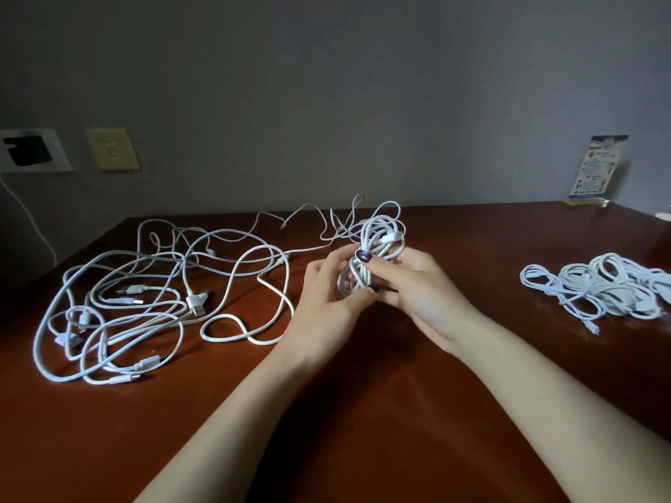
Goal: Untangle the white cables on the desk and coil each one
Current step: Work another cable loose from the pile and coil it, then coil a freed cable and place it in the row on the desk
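One coil [379, 234] is in both my hands, held just above the tabletop [363, 412], near its middle. My right hand [414, 295] pinches the loops at their waist, thumb across the front and the other fingers [417, 263] behind. My left hand [326, 299] curls round the lower loops from the other side, its fingers [319, 272] bent.

A plug [391, 237] shows near the top of the bundle, so I judge this cable is wound and I am at the step of securing its end. Next I need to tuck or wrap that end so the loops do not spring open, with the pinch kept firm. Then the coil goes with the pile [599, 288] of finished ones on my right, well apart from my hands.

After that comes the tangle [145, 303] on my left, loose and crossing itself many times. A strand from it trails behind the coil; I cannot tell whether it joins what I hold. Several cables look left to do, so I put the task around halfway.
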Demonstrator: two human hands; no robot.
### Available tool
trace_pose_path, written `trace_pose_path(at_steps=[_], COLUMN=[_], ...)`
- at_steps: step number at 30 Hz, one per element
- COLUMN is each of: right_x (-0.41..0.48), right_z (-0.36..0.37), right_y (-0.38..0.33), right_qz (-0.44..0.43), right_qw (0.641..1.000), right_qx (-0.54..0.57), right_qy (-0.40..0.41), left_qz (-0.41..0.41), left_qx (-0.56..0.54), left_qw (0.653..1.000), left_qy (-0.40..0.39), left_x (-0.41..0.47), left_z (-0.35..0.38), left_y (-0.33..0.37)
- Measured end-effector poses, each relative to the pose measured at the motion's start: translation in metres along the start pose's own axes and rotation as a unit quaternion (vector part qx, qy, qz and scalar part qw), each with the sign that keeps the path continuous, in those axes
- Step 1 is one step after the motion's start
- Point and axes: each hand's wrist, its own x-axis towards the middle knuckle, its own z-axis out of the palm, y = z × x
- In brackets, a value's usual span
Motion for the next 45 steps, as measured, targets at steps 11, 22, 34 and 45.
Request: trace_pose_path(at_steps=[11, 22, 34, 45], right_x=[0.001, -0.010, -0.012, 0.004], right_z=[-0.065, -0.135, -0.126, -0.036], right_y=[-0.020, -0.036, -0.026, -0.068], right_qz=[-0.014, 0.109, 0.054, -0.070], right_qw=[0.839, 0.592, 0.442, 0.466], right_qx=[-0.536, -0.782, -0.889, -0.881], right_qy=[0.093, 0.160, 0.109, 0.038], left_qz=[0.046, 0.037, 0.052, 0.011], left_qx=[0.276, 0.358, 0.396, 0.505], left_qw=[0.960, 0.933, 0.917, 0.859], left_qy=[0.003, -0.014, 0.018, 0.083], left_x=[0.003, 0.002, 0.006, 0.009], left_z=[-0.002, -0.003, -0.009, -0.038], left_y=[-0.010, -0.008, -0.011, -0.010])
